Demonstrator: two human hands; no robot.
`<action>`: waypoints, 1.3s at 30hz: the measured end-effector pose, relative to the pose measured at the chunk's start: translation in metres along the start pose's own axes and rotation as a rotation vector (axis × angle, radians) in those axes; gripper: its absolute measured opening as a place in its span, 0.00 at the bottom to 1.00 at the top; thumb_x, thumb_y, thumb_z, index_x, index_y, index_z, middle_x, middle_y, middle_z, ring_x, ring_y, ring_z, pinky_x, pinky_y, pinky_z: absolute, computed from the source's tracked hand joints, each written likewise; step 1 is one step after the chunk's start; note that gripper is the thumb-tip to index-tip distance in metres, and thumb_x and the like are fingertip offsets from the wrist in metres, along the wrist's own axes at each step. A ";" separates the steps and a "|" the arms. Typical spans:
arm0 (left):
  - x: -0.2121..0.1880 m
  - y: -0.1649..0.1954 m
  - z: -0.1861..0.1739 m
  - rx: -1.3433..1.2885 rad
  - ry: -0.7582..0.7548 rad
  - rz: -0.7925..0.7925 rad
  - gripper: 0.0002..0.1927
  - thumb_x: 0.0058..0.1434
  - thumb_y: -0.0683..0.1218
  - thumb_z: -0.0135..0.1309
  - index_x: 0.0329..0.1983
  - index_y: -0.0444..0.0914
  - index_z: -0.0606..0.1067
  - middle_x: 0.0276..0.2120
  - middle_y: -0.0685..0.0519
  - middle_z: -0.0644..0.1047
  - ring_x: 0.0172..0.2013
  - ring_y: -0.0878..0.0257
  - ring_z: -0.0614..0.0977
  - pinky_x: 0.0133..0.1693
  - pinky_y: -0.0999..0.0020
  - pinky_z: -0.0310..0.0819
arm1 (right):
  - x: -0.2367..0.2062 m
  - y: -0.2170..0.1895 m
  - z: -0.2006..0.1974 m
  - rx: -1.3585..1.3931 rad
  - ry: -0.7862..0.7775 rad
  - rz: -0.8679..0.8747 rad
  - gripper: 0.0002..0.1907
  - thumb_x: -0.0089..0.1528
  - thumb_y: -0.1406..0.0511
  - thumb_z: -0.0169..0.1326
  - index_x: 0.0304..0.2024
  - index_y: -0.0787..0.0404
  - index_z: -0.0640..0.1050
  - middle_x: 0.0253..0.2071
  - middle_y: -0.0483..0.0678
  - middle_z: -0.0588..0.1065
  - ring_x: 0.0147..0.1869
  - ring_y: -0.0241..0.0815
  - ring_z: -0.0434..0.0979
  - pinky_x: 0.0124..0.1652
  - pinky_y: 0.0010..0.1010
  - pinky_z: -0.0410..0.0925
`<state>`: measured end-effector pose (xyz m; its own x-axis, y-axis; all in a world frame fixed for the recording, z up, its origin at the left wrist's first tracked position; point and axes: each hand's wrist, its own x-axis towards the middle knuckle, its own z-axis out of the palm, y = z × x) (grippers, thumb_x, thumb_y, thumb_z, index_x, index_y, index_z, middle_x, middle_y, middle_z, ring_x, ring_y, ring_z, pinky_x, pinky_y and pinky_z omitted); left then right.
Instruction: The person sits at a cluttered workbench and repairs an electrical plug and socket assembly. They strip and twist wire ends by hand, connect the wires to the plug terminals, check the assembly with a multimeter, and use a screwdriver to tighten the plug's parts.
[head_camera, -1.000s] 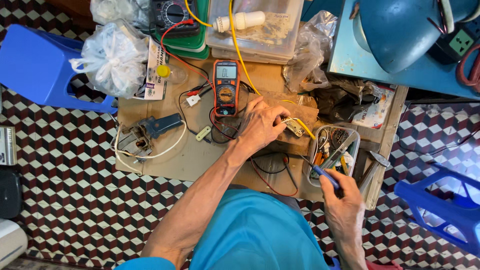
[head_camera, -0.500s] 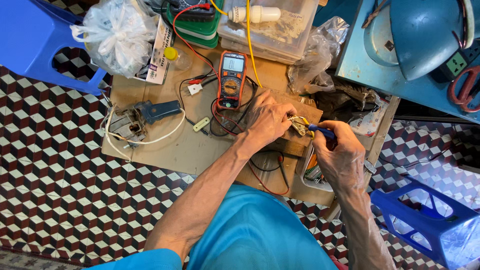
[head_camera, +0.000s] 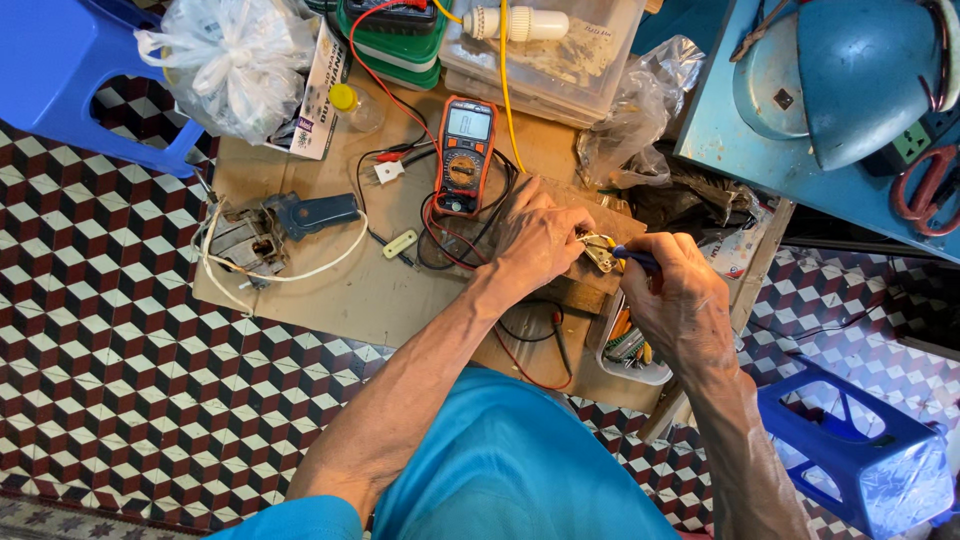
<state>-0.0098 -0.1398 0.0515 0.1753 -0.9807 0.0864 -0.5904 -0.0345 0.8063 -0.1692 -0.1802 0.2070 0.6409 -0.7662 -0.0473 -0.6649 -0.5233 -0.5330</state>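
Cardboard-topped bench (head_camera: 330, 290): left hand (head_camera: 535, 238) steadies metal part (head_camera: 600, 250), right hand (head_camera: 680, 300) grips screwdriver (head_camera: 635, 257)

A small brass-coloured metal part (head_camera: 600, 252) with a yellow wire running to it sits on a wooden block (head_camera: 575, 292) at the tabletop's right side, pinched under the left hand's fingertips. A blue-handled screwdriver (head_camera: 636, 258) lies nearly level, its tip touching the part's right edge, the handle gripped in the right hand.
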 end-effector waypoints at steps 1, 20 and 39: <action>0.000 0.000 0.000 -0.001 -0.004 -0.003 0.10 0.51 0.41 0.58 0.36 0.45 0.80 0.20 0.50 0.76 0.36 0.52 0.79 0.72 0.47 0.50 | 0.002 -0.001 -0.001 -0.049 -0.018 -0.040 0.10 0.63 0.68 0.57 0.46 0.64 0.78 0.39 0.54 0.75 0.37 0.45 0.79 0.36 0.34 0.73; 0.011 -0.018 -0.001 0.141 -0.096 0.265 0.16 0.50 0.47 0.66 0.43 0.51 0.80 0.34 0.56 0.78 0.49 0.52 0.76 0.69 0.37 0.45 | 0.043 -0.006 0.001 -0.273 -0.248 -0.256 0.12 0.69 0.64 0.53 0.36 0.65 0.68 0.30 0.53 0.72 0.31 0.51 0.76 0.31 0.42 0.70; 0.012 -0.008 -0.013 0.139 -0.167 0.219 0.12 0.52 0.48 0.66 0.40 0.53 0.82 0.33 0.55 0.79 0.50 0.54 0.76 0.71 0.40 0.40 | 0.034 0.002 0.005 -0.273 -0.306 -0.279 0.06 0.67 0.67 0.53 0.39 0.64 0.70 0.31 0.53 0.71 0.34 0.48 0.75 0.36 0.39 0.72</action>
<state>0.0078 -0.1490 0.0536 -0.0935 -0.9853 0.1430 -0.7041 0.1669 0.6902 -0.1467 -0.2057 0.2001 0.8646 -0.4601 -0.2018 -0.5022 -0.8027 -0.3216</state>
